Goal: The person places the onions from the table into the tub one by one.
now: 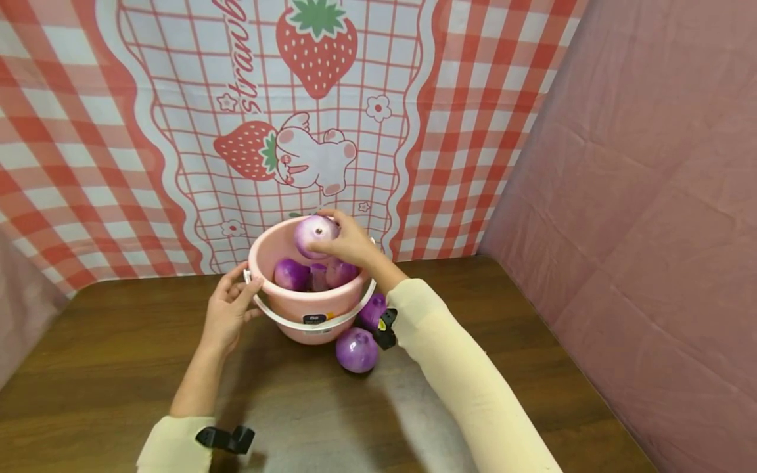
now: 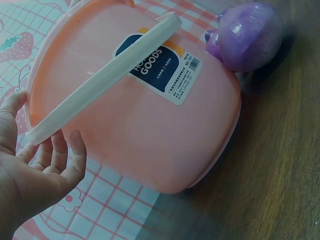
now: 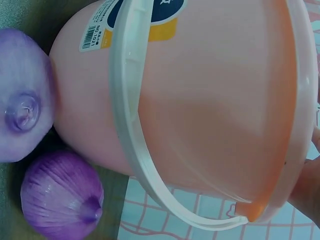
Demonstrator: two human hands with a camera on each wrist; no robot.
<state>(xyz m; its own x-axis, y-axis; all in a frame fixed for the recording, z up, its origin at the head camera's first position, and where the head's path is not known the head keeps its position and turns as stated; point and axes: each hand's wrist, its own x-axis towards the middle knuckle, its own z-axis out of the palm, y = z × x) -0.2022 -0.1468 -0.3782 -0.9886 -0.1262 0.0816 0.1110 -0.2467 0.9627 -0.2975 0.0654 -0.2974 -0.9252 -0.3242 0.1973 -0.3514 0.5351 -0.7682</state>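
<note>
A pink plastic bucket point(image 1: 304, 302) with a white handle point(image 2: 100, 82) stands on the table. My left hand point(image 1: 229, 309) holds the bucket at the left of its rim, thumb at the edge and fingers outside by the handle's end. My right hand point(image 1: 349, 242) grips a pale purple onion point(image 1: 311, 235) within the bucket's mouth, above other purple onions point(image 1: 291, 274) lying inside. In the right wrist view most of the right hand is hidden behind the rim, and the onion it grips is out of sight.
Two more onions sit on the table by the bucket's right side: one in front point(image 1: 357, 350) and a darker one point(image 3: 62, 195) behind it, partly covered by the right wrist's camera in the head view. A strawberry-print checked cloth point(image 1: 461, 144) hangs behind the wooden table point(image 1: 136, 328).
</note>
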